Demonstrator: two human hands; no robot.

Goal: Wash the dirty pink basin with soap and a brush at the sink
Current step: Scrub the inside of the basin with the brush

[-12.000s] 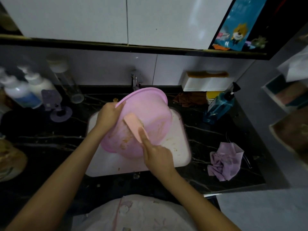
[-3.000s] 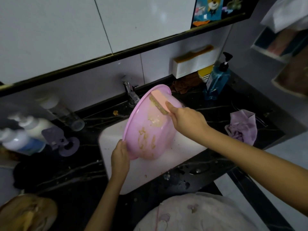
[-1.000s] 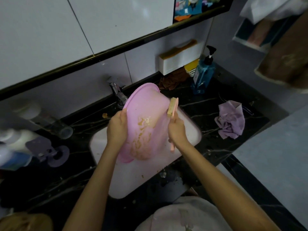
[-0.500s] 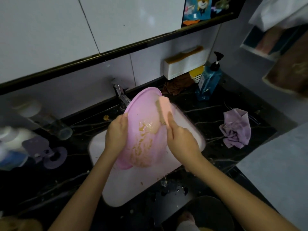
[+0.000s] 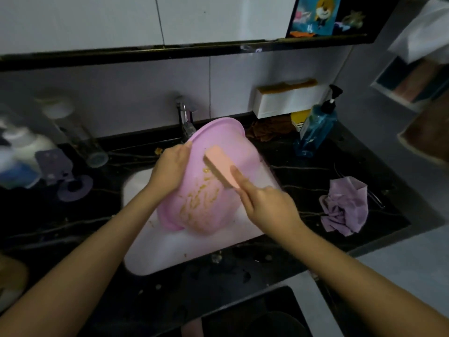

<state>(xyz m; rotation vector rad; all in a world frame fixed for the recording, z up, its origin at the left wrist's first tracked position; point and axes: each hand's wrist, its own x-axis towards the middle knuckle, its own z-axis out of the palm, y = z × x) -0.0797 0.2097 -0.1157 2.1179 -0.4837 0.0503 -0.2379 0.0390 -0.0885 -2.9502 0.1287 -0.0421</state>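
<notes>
1. Pink basin (image 5: 206, 181) tilted on edge over the white sink (image 5: 170, 249), brown grime streaked across the lower side.
2. Left hand (image 5: 170, 166) clamped on the rim beside the tap (image 5: 185, 120); right hand (image 5: 264, 203) wrapped round the brush (image 5: 220, 167), bristles pressed to the basin.
3. Best scrubbed in short firm strokes down into the grime, rim held steady.
4. Soap bottle (image 5: 315, 127) within reach on the dark counter (image 5: 303, 166); purple cloth (image 5: 345, 205) lying near.
</notes>
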